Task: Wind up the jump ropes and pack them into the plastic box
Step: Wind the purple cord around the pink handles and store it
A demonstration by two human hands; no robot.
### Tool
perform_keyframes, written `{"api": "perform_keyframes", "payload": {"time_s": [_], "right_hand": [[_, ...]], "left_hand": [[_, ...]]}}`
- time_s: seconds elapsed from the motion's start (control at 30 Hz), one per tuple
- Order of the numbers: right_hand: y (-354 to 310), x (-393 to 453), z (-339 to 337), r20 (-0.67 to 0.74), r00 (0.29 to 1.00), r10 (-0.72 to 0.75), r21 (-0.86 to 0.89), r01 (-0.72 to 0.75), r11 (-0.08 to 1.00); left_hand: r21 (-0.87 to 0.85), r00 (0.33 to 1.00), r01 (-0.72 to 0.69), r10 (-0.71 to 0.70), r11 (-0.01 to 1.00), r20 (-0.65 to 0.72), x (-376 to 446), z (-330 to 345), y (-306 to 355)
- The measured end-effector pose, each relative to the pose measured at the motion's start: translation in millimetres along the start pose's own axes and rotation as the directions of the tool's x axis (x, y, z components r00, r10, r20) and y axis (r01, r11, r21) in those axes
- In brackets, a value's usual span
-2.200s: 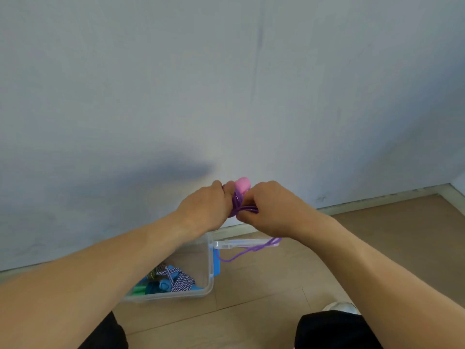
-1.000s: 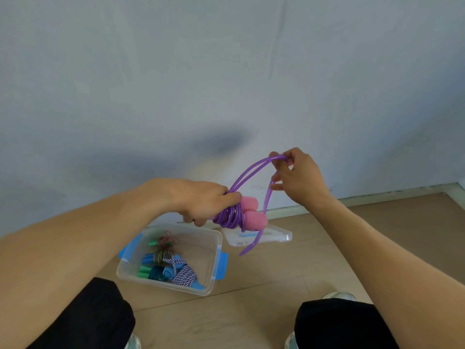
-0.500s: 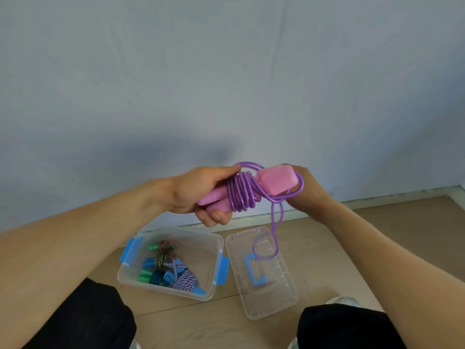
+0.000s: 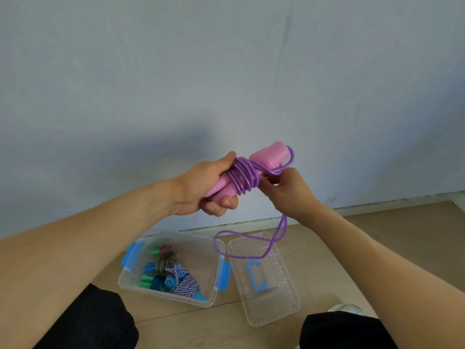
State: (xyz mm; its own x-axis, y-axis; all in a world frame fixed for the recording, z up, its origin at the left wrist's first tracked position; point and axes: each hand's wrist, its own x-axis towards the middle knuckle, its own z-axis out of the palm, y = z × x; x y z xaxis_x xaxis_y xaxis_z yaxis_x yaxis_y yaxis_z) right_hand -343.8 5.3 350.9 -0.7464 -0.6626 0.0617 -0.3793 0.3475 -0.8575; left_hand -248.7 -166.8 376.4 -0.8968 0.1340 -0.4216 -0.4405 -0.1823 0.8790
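In the head view the left hand (image 4: pixel 201 190) is clenched around the two pink handles (image 4: pixel 221 188) of a jump rope, gripping them side by side with the thumb on top and the fingertips curled underneath; the far ends of the handles stick out up and to the right, toward the wall (image 4: pixel 226 71). The purple cord (image 4: pixel 242 177) is wound in several tight turns around the middle of both handles, just right of the left hand. The right hand (image 4: pixel 289 192) sits just right of the coil with its fingers curled at the cord where it leaves the bundle; it seems to be pinching the cord, though the fingertips are turned away from the camera and partly hidden. From under that hand the loose tail of the cord (image 4: pixel 251 245) hangs down in a long loop in front of the box and the lid below. On the wooden floor (image 4: pixel 377 248), near the wall, stands the clear plastic box (image 4: pixel 214 302) with blue latches, open, left of centre. Inside it lie other wound ropes (image 4: pixel 173 275): green and blue handles and a blue-and-white braided cord. Just right of the box lies its clear lid (image 4: pixel 281 306) with a blue handle. At the near edge, dark trouser knees (image 4: pixel 95 323) show on both sides.
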Motion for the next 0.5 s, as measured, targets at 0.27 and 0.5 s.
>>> {"api": "perform_keyframes", "payload": {"time_s": [0.27,0.5], "right_hand": [[-14.2,-9.3,2.0,0.176,0.967,0.182,-0.109,-0.165,0.980],[-43.9,-19.3,5.2,0.471,0.858,0.206,-0.202,-0.123,0.972]], "left_hand": [[0.231,0.857,-0.121,0.219,0.965,-0.467,3.1,-19.0,2.4],[0.369,0.830,0.061,0.158,0.928,-0.534,11.3,-20.1,-9.4]]}}
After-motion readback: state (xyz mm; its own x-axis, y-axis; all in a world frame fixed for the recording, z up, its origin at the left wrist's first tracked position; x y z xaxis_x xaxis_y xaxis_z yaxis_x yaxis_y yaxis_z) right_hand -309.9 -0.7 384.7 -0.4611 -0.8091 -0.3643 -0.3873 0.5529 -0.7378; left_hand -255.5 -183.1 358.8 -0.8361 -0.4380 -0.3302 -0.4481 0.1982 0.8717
